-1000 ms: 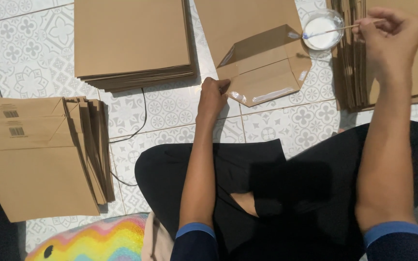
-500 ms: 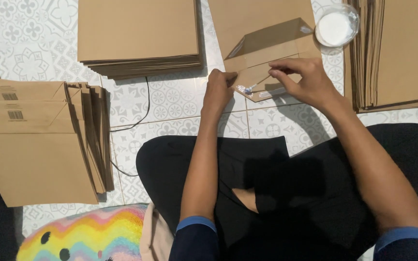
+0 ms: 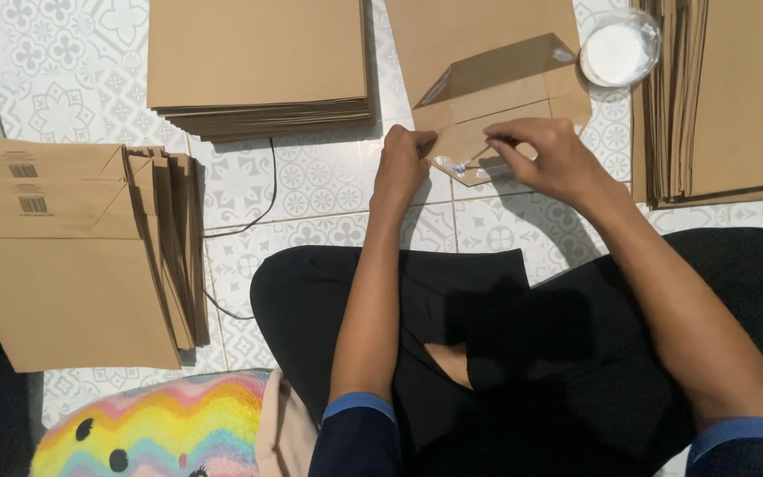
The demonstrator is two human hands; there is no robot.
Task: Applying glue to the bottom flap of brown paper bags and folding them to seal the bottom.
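Note:
A brown paper bag point(image 3: 487, 53) lies flat on the tiled floor in front of my crossed legs, its bottom end folded open into flaps. My left hand point(image 3: 404, 159) pinches the near flap at its left corner. My right hand point(image 3: 549, 159) rests on the same flap, fingertips pinched at its upper edge. A smear of white paste point(image 3: 452, 164) shows on the flap between my hands. A small round bowl of white paste point(image 3: 618, 49) stands just right of the bag.
A stack of flat brown sheets point(image 3: 258, 62) lies at the top left and another point(image 3: 735, 97) at the right. Finished folded bags point(image 3: 64, 247) are piled at the left. A black cable point(image 3: 262, 203) crosses the tiles, and a rainbow cushion point(image 3: 161, 428) sits at my near left.
My right hand has come down from the paste bowl, where it held a thin stick, to the bag's flap. My left hand has stayed on the flap.

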